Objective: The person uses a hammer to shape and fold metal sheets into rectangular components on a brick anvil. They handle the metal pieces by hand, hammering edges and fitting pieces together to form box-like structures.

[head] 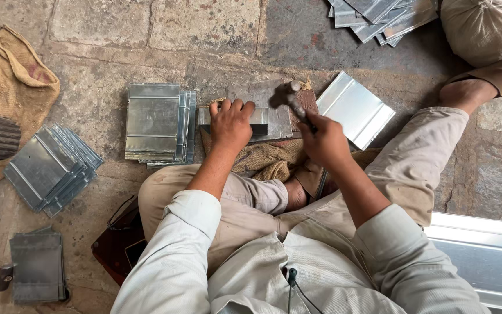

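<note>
From the head camera, the left hand [231, 123] presses down on a folded metal sheet [250, 118], fingers curled over its far edge; the right hand [323, 141], just beside, is closed around a hammer [289, 96] whose head hangs above the sheet's right end

Left hand [231, 123] pins metal strip [260, 118]; right hand [323, 141] grips hammer [287, 96].

Your sheet [233, 116] is dull grey metal, like the shinier stack [158, 122] left of centre. The hammer [289, 96] head is dark metal. Coarse burlap [265, 160] lies on rough stone floor [204, 29].
</note>
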